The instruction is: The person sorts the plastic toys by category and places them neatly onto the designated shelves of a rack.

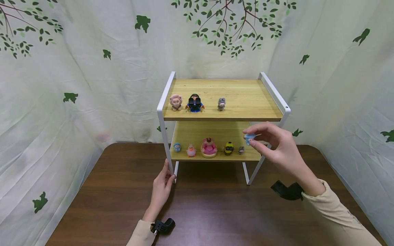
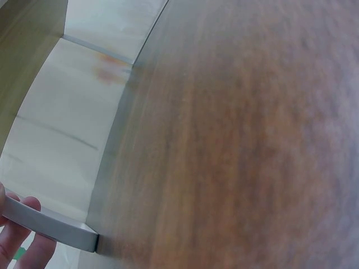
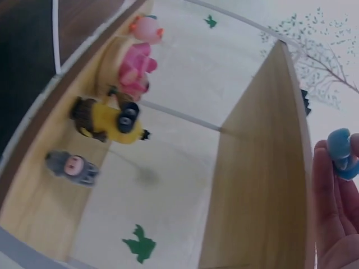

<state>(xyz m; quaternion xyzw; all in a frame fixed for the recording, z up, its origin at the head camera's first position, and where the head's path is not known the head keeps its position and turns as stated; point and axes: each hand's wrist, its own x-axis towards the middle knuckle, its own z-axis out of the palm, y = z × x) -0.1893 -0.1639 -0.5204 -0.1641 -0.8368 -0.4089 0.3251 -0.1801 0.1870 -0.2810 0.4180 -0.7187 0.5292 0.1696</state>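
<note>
My right hand (image 1: 278,147) pinches a small light-blue figurine (image 1: 249,138) between thumb and fingertips, in front of the right side of a two-tier wooden shelf (image 1: 243,92). In the right wrist view this blue figurine (image 3: 339,147) shows a rounded top, partly covered by the fingers. Low on the left, my left hand (image 1: 161,188) holds the white front leg (image 1: 166,147) of the shelf; the left wrist view shows fingers (image 2: 39,252) around the metal bar. Nearest the right hand on the lower board are a tiny grey figurine (image 1: 241,150) and a yellow-and-black figurine (image 1: 228,148).
A pink bear (image 1: 209,148), a pink figurine (image 1: 191,150) and another blue figurine (image 1: 176,147) line the lower board. Above stand a pale pink figurine (image 1: 175,102), one with black eyewear (image 1: 194,103) and a grey one (image 1: 221,104). A leaf-patterned curtain (image 1: 123,85) surrounds the brown table (image 1: 203,212).
</note>
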